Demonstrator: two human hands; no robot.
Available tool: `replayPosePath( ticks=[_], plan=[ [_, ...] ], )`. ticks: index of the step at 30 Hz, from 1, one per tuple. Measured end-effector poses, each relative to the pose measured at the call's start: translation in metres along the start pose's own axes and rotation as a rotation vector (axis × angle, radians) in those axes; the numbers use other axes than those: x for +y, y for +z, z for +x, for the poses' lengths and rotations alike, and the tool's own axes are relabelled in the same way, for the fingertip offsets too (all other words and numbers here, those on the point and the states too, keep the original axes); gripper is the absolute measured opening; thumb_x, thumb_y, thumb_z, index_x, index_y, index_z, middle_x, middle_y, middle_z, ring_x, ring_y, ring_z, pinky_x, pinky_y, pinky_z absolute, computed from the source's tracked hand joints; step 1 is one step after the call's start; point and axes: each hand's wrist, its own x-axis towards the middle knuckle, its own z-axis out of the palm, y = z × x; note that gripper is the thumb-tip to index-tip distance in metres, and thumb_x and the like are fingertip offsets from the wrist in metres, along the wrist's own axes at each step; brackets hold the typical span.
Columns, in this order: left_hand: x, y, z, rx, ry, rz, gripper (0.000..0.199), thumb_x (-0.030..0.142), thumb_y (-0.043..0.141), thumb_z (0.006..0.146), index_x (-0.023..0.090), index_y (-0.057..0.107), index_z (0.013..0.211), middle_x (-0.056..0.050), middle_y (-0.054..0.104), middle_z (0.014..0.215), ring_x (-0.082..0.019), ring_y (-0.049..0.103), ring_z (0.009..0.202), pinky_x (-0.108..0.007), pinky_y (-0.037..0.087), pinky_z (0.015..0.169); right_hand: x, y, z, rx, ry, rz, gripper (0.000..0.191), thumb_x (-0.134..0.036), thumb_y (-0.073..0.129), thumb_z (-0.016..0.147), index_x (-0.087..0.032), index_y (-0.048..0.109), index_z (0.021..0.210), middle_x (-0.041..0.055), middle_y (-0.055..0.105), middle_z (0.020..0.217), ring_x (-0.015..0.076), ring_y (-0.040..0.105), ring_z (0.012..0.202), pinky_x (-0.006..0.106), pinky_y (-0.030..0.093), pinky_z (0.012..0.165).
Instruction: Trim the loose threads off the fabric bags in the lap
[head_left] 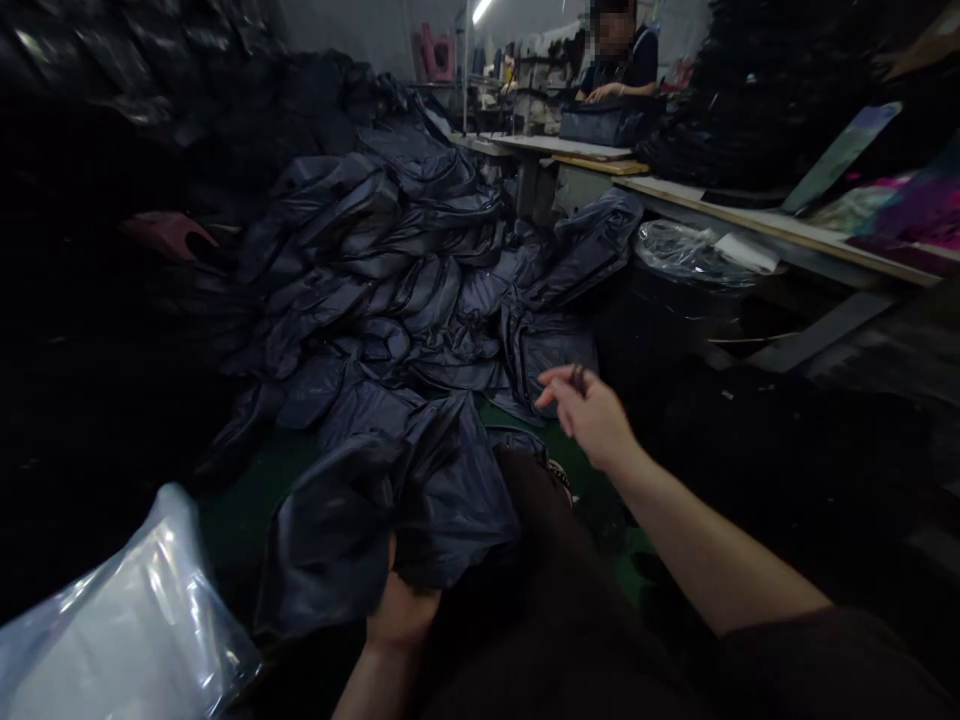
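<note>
Dark blue-grey fabric (457,490), shiny and loosely folded, hangs over my left hand (403,605) at the lower middle. The fingers of that hand are mostly hidden beneath and inside the cloth, which they appear to hold. To the right, my right hand (585,405) is raised, its fingers loosely bent and apart, with a dark ring on one finger and nothing held. Beyond both hands lies a large heap of similar dark fabric pieces (420,290).
Clear plastic packaging (135,620) lies at the lower left. A pink plastic stool (172,235) sits among dark piles. On the right runs a long worktable (750,212), with a plastic bag (690,250) below its edge. Behind, a person (622,60) handles a dark bag (600,122).
</note>
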Motion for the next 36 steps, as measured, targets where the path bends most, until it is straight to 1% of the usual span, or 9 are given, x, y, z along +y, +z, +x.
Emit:
replayPosePath(
  ticks=[3, 6, 12, 16, 19, 22, 25, 29, 36],
  plan=[
    [-0.009, 0.000, -0.002, 0.155, -0.124, -0.250, 0.044, 0.039, 0.033, 0.090, 0.022, 0.047, 0.128, -0.008, 0.069, 0.102, -0.025, 0.058, 0.108, -0.047, 0.048, 0.091, 0.059, 0.020, -0.023, -0.074, 0.238, -0.088, 0.020, -0.036, 0.056, 0.082, -0.017, 0.061, 0.083, 0.0005, 0.062, 0.072, 0.0119, 0.054, 0.068, 0.022, 0.040, 0.063],
    [-0.009, 0.001, -0.002, 0.261, -0.213, -0.469, 0.041, 0.034, 0.039, 0.089, 0.017, 0.050, 0.125, -0.009, 0.070, 0.097, -0.024, 0.064, 0.096, -0.043, 0.049, 0.088, 0.087, 0.042, -0.042, -0.101, 0.329, -0.066, 0.022, -0.038, 0.057, 0.079, -0.017, 0.061, 0.079, 0.0006, 0.061, 0.069, 0.0146, 0.055, 0.070, 0.025, 0.042, 0.066],
    [-0.004, -0.010, -0.009, 0.331, -0.350, -0.055, 0.040, 0.050, 0.049, 0.081, 0.014, 0.065, 0.078, -0.006, 0.066, 0.057, -0.016, 0.059, 0.044, -0.026, 0.047, 0.045, 0.097, 0.056, -0.056, -0.130, 0.431, 0.041, 0.033, -0.031, 0.071, 0.063, -0.017, 0.060, 0.091, 0.0000, 0.059, 0.077, 0.0133, 0.054, 0.070, 0.023, 0.042, 0.064],
    [0.018, -0.002, -0.046, -0.020, -0.570, 0.276, 0.065, 0.067, 0.035, 0.079, 0.012, 0.056, 0.051, -0.006, 0.052, 0.037, -0.011, 0.042, 0.028, -0.020, 0.026, 0.032, 0.101, 0.055, -0.061, -0.168, 0.547, 0.118, 0.034, -0.031, 0.068, 0.064, -0.015, 0.059, 0.092, -0.0023, 0.054, 0.066, 0.0085, 0.045, 0.050, 0.020, 0.033, 0.045],
    [0.049, 0.024, -0.063, -0.308, -0.304, 0.419, 0.052, 0.061, 0.043, 0.079, 0.015, 0.058, 0.059, -0.004, 0.057, 0.044, -0.011, 0.047, 0.036, -0.021, 0.033, 0.038, 0.099, 0.055, -0.064, -0.225, 0.596, 0.168, 0.033, -0.033, 0.068, 0.065, -0.015, 0.060, 0.091, -0.0064, 0.047, 0.057, 0.0053, 0.032, 0.040, 0.018, 0.022, 0.037],
    [0.069, 0.052, -0.037, -0.200, 0.236, 0.708, 0.023, 0.040, 0.059, 0.076, 0.019, 0.063, 0.083, -0.004, 0.067, 0.079, -0.015, 0.060, 0.068, -0.026, 0.046, 0.063, 0.096, 0.055, -0.068, -0.274, 0.587, 0.203, 0.029, -0.032, 0.069, 0.064, -0.015, 0.061, 0.087, -0.0061, 0.048, 0.057, 0.0052, 0.033, 0.041, 0.018, 0.022, 0.038],
    [0.063, 0.066, 0.014, -0.119, 0.584, 0.978, 0.027, 0.032, 0.063, 0.071, 0.020, 0.063, 0.096, -0.007, 0.059, 0.106, -0.020, 0.058, 0.093, -0.031, 0.046, 0.077, 0.095, 0.053, -0.071, -0.279, 0.562, 0.190, 0.027, -0.032, 0.068, 0.066, -0.016, 0.061, 0.086, -0.0055, 0.049, 0.058, 0.0058, 0.033, 0.041, 0.019, 0.024, 0.039],
    [0.042, 0.069, 0.054, -0.124, 0.616, 1.174, 0.023, 0.032, 0.057, 0.075, 0.019, 0.062, 0.093, -0.006, 0.061, 0.092, -0.020, 0.059, 0.082, -0.034, 0.045, 0.075, 0.101, 0.044, -0.072, -0.220, 0.505, 0.108, 0.024, -0.031, 0.068, 0.067, -0.018, 0.061, 0.086, -0.0020, 0.055, 0.066, 0.0100, 0.045, 0.051, 0.022, 0.034, 0.046],
    [0.054, 0.063, 0.050, -0.184, 0.573, 1.161, 0.028, 0.040, 0.045, 0.083, 0.020, 0.065, 0.084, -0.002, 0.066, 0.077, -0.017, 0.060, 0.072, -0.028, 0.043, 0.068, 0.098, 0.034, -0.066, -0.200, 0.319, -0.164, 0.027, -0.033, 0.064, 0.074, -0.018, 0.058, 0.096, 0.0014, 0.060, 0.079, 0.0162, 0.056, 0.075, 0.028, 0.043, 0.071]
  ],
)
